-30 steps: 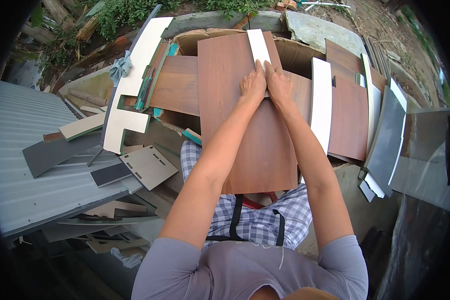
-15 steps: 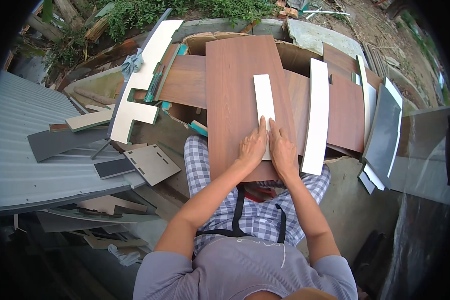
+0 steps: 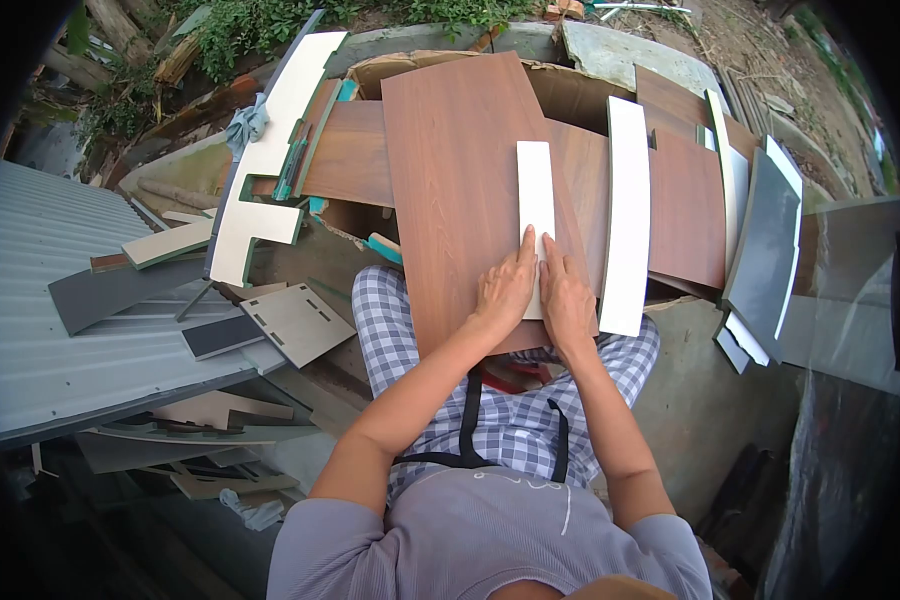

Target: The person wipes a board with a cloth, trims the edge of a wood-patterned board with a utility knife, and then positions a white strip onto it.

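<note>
White and narrow, the strip (image 3: 535, 190) lies lengthwise on the wide brown panel (image 3: 450, 170), nearer its right edge and its near end. Both hands are down at the strip's near end, side by side: the left hand (image 3: 505, 290) over its left edge, the right hand (image 3: 568, 298) over its right. Neither is clenched; each is loosely spread, the index fingers stretched forward along the strip, though I can't see what the thumbs are doing.

The panel's near end comes over the checkered trousers (image 3: 385, 310), and its far part crosses a cardboard box (image 3: 420, 68). Just to the right stands out a longer white board (image 3: 626, 215), with a reddish-brown board (image 3: 688, 210) past it and a dark grey panel (image 3: 765, 250) farther out. Over on the left, a cream notched board (image 3: 280, 140) slants, a blue-grey cloth (image 3: 247, 123) on its edge. Lower down, a slotted board (image 3: 295, 322) sits near corrugated metal sheeting (image 3: 90, 280).
</note>
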A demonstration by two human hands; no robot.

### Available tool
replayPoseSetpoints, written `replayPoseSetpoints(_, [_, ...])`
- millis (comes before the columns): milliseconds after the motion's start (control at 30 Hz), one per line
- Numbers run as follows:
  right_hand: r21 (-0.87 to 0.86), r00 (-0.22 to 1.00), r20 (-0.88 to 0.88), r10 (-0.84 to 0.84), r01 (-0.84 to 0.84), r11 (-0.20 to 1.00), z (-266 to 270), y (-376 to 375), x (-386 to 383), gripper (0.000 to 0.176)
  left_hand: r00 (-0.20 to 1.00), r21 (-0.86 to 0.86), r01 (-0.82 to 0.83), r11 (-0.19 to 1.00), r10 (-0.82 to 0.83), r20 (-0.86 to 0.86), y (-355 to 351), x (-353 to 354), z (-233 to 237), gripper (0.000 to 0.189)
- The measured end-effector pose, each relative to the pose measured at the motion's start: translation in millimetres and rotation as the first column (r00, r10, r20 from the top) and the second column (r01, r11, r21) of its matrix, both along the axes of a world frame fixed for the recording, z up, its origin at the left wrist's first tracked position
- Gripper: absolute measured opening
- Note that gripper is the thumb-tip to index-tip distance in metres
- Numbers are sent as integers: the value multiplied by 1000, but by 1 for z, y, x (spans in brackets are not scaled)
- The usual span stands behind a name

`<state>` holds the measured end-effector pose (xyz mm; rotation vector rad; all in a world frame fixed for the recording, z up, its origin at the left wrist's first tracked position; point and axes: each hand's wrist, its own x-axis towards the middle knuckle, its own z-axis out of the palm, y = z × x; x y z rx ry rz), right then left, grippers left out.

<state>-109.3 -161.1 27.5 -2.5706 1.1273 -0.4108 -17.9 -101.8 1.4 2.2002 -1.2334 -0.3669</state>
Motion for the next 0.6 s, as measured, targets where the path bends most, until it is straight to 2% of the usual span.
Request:
replayPoseSetpoints(100, [-12, 999, 36, 12, -12, 1000, -7, -33, 41, 37, 997, -21, -64, 998, 65, 43, -33, 37, -2, 46])
replayPoseSetpoints(367, [-63, 999, 22, 43, -42, 997, -28, -108, 161, 36, 987, 71, -154, 985, 150, 66, -111, 147, -1, 45])
replayPoseSetpoints(433, [-92, 998, 21, 55, -53, 994, -27, -115, 175, 37, 976, 101, -198, 975, 188, 107, -117, 160, -1, 48])
replayPoseSetpoints(600, [-110, 977, 57, 203, -196, 974, -29, -121, 176, 36, 969, 121, -242, 963, 232, 89, -112, 157, 2, 49])
